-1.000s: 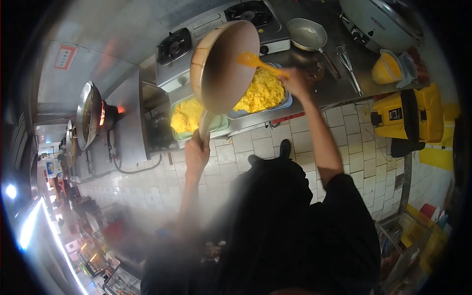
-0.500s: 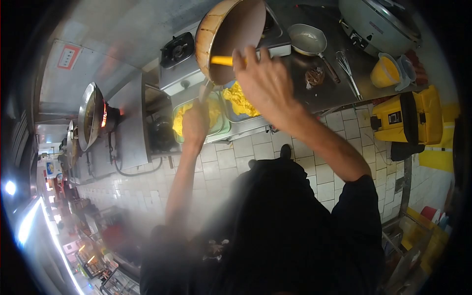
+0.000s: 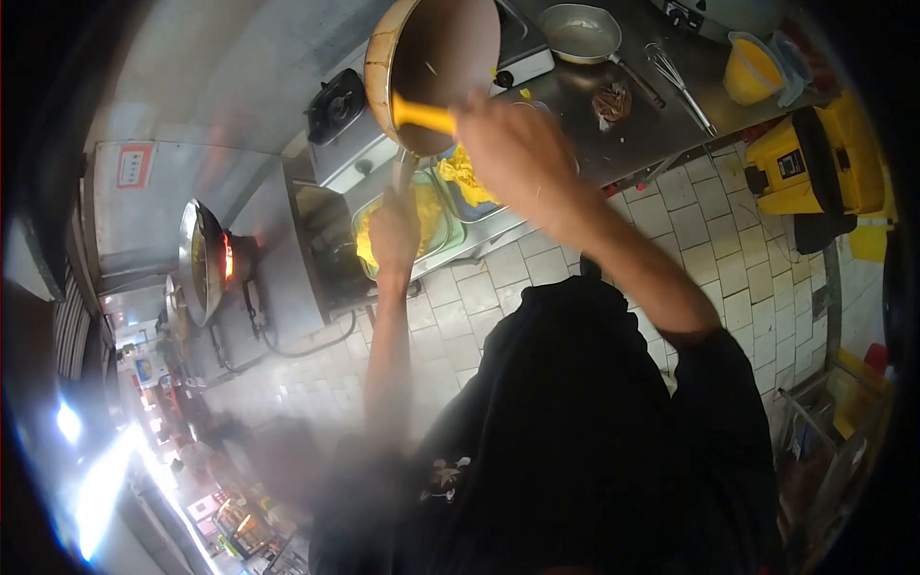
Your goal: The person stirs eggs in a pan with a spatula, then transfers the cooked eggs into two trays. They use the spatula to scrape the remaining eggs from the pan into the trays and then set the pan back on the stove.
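A large pan, tan outside and brownish inside, is tipped on its side above the counter. My left hand is wrapped round its handle. In my right hand is a yellow tool, its end at the pan's rim. Below the pan, a glass tray holds yellow food. Beside it, a second tray holds crumpled yellow food, partly hidden by my right hand and forearm.
A wok stands over a flame at the left. Along the counter are a small pan, a brown lump, a whisk and a yellow container. A yellow case is at the right.
The view has shifted and turned slightly. The yellow tool in my right hand has moved left across the pan's rim. My left hand still holds the handle.
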`<state>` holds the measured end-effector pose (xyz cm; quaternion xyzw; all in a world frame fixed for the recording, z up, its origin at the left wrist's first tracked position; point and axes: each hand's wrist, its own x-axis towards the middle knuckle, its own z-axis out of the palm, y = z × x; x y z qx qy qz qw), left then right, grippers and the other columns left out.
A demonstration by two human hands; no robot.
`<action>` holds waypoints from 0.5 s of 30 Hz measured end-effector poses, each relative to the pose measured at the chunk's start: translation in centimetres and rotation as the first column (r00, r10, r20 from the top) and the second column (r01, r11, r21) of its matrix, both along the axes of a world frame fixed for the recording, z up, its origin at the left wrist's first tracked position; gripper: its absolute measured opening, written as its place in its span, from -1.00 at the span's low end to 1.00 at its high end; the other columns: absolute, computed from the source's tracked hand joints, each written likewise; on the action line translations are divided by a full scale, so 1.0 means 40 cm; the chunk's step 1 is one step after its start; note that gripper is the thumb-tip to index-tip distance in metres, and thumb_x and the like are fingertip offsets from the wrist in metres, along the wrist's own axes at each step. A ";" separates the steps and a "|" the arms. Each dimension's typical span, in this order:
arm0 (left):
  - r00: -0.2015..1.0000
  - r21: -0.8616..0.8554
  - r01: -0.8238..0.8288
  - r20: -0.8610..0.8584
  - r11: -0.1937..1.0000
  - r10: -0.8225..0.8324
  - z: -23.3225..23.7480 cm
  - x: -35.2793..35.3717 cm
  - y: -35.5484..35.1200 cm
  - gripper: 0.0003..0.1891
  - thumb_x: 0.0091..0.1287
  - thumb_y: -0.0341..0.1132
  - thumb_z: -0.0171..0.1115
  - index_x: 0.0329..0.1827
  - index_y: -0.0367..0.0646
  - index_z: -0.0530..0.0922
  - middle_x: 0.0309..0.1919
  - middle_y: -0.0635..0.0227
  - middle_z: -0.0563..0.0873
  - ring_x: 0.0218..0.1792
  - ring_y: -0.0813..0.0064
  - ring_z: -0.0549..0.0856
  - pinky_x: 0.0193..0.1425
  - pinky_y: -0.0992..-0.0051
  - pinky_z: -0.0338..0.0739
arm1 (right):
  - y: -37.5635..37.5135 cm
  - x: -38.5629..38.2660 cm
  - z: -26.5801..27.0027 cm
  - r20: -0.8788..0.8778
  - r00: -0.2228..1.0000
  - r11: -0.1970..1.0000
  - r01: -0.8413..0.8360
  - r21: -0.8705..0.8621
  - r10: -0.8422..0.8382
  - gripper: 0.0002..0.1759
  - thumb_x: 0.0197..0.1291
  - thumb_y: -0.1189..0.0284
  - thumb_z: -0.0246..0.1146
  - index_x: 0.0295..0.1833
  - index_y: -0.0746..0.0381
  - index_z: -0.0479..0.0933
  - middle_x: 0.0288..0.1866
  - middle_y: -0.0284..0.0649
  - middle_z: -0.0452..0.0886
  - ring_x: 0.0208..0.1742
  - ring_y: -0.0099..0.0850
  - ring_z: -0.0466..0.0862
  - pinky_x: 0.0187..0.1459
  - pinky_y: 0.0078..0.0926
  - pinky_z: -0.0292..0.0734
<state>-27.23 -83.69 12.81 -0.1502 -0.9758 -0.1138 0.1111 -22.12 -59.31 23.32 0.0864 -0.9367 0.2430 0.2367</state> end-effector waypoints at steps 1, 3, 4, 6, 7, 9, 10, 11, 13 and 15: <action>1.000 -0.001 -0.001 -0.003 1.000 0.001 0.002 -0.002 0.003 -0.62 0.47 -0.14 0.16 -0.19 -0.41 0.56 -0.60 -0.17 0.62 -0.52 -0.18 0.67 -0.48 0.03 0.53 | -0.037 0.016 -0.056 0.063 0.998 1.000 -0.021 -0.019 0.022 -0.81 0.17 0.55 0.18 -0.15 0.41 0.60 -0.16 0.03 0.66 -0.25 -0.17 0.77 -0.28 -0.27 0.68; 1.000 0.037 0.014 -0.021 0.999 -0.013 0.001 0.009 0.005 -0.64 0.47 -0.16 0.17 -0.21 -0.40 0.54 -0.60 -0.17 0.62 -0.54 -0.18 0.65 -0.48 0.04 0.52 | -0.074 0.043 -0.156 0.087 0.996 0.999 -0.030 -0.022 0.032 -0.74 0.15 0.55 0.21 -0.06 0.46 0.60 -0.14 0.00 0.66 -0.37 -0.18 0.76 -0.29 -0.29 0.70; 1.000 0.053 0.019 -0.026 0.998 -0.018 0.000 0.020 0.004 -0.65 0.46 -0.16 0.17 -0.22 -0.39 0.54 -0.60 -0.17 0.62 -0.55 -0.17 0.65 -0.48 0.04 0.51 | -0.077 0.052 -0.189 0.094 0.995 0.999 -0.034 -0.027 0.036 -0.74 0.15 0.55 0.21 -0.06 0.46 0.60 -0.14 0.00 0.66 -0.37 -0.18 0.76 -0.29 -0.29 0.70; 1.000 0.041 0.007 0.000 0.999 -0.007 -0.020 0.021 -0.014 -0.65 0.46 -0.17 0.18 -0.23 -0.38 0.54 -0.60 -0.18 0.62 -0.55 -0.18 0.64 -0.48 0.04 0.50 | -0.060 0.058 -0.217 0.235 0.972 0.996 -0.044 0.078 0.024 -0.73 0.17 0.54 0.21 -0.04 0.44 0.61 -0.15 -0.04 0.66 -0.37 -0.19 0.76 -0.31 -0.29 0.69; 0.999 0.023 0.002 0.032 1.000 -0.003 -0.030 0.027 -0.028 -0.66 0.45 -0.17 0.18 -0.23 -0.37 0.54 -0.59 -0.18 0.62 -0.54 -0.18 0.64 -0.48 0.04 0.49 | -0.043 0.058 -0.230 0.247 0.969 0.998 -0.002 0.063 -0.014 -0.72 0.17 0.55 0.20 -0.02 0.42 0.60 -0.16 -0.07 0.67 -0.35 -0.20 0.76 -0.31 -0.31 0.68; 0.999 0.054 0.001 0.042 0.999 -0.003 -0.048 0.038 -0.031 -0.66 0.45 -0.17 0.19 -0.24 -0.37 0.53 -0.59 -0.18 0.61 -0.54 -0.19 0.64 -0.48 0.03 0.48 | 0.006 0.068 -0.197 0.192 0.980 0.999 0.039 0.012 -0.040 -0.72 0.17 0.55 0.20 -0.02 0.42 0.60 -0.16 -0.07 0.67 -0.34 -0.20 0.76 -0.31 -0.31 0.67; 0.998 0.085 -0.010 0.057 0.996 0.005 -0.054 0.049 -0.036 -0.67 0.45 -0.17 0.19 -0.24 -0.36 0.53 -0.59 -0.17 0.61 -0.54 -0.19 0.64 -0.48 0.02 0.48 | 0.020 0.076 -0.178 0.143 0.988 0.997 0.068 -0.041 -0.062 -0.73 0.17 0.56 0.19 -0.02 0.41 0.60 -0.17 -0.08 0.67 -0.33 -0.19 0.76 -0.30 -0.31 0.67; 0.998 0.079 -0.013 0.067 0.997 0.008 -0.055 0.054 -0.035 -0.67 0.45 -0.17 0.19 -0.24 -0.36 0.53 -0.59 -0.17 0.61 -0.54 -0.19 0.64 -0.48 0.02 0.48 | 0.024 0.084 -0.160 0.154 0.987 0.992 0.053 -0.112 -0.036 -0.73 0.17 0.58 0.18 -0.02 0.41 0.59 -0.17 -0.07 0.66 -0.33 -0.17 0.75 -0.29 -0.29 0.66; 0.994 0.003 -0.074 0.078 0.997 0.073 -0.058 0.053 -0.026 -0.67 0.45 -0.17 0.19 -0.28 -0.35 0.51 -0.60 -0.16 0.60 -0.54 -0.18 0.64 -0.48 0.03 0.46 | 0.005 0.112 -0.117 0.184 0.983 0.983 0.015 -0.186 0.020 -0.73 0.17 0.58 0.17 -0.01 0.42 0.59 -0.16 -0.06 0.66 -0.34 -0.16 0.74 -0.29 -0.27 0.66; 0.994 0.035 -0.066 0.086 0.997 0.063 -0.063 0.052 -0.030 -0.66 0.45 -0.17 0.19 -0.28 -0.35 0.51 -0.61 -0.15 0.60 -0.53 -0.19 0.64 -0.48 0.03 0.46 | -0.029 0.115 -0.128 0.204 0.973 0.963 -0.047 -0.265 0.104 -0.72 0.19 0.60 0.13 0.01 0.43 0.58 -0.14 -0.03 0.66 -0.34 -0.14 0.74 -0.28 -0.22 0.67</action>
